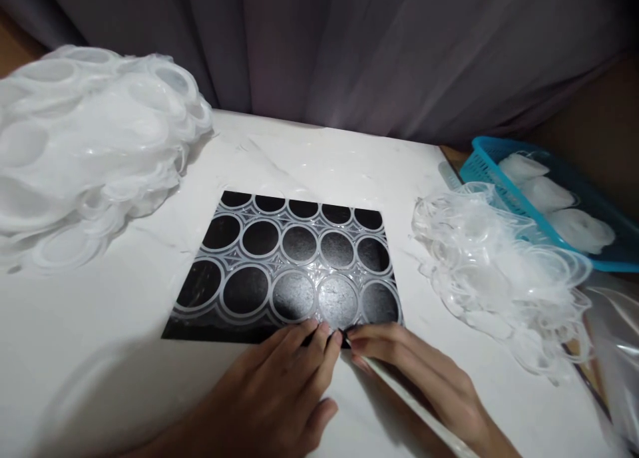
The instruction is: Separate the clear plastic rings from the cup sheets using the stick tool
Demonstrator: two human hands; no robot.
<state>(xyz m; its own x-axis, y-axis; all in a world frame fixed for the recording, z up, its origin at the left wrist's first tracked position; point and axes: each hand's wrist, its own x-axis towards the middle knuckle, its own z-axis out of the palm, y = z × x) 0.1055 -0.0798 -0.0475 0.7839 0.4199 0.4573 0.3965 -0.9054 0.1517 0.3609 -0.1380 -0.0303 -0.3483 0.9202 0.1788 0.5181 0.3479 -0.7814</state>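
A black rectangular board (214, 330) lies on the table. On it rests a clear plastic sheet with rows of pale rings (292, 245), which shines under the light. My left hand (289, 378) lies with its fingers stretched out over the front edge, fingertips on the sheet and thumb apart. Just to its right, my right hand (424, 371) pinches a long, thin whitish stick-like tool (419, 408) that slants to the lower right. Its tip is near the front edge between my two hands; what exactly it touches is hidden by my fingers.
A tall pile of ringed plastic sheets (100, 132) stands at the left. Tangled clear plastic scraps (494, 265) lie at the right. Behind them a blue basket (479, 162) holds several white bundles. A grey curtain (319, 52) hangs behind the white table (319, 155).
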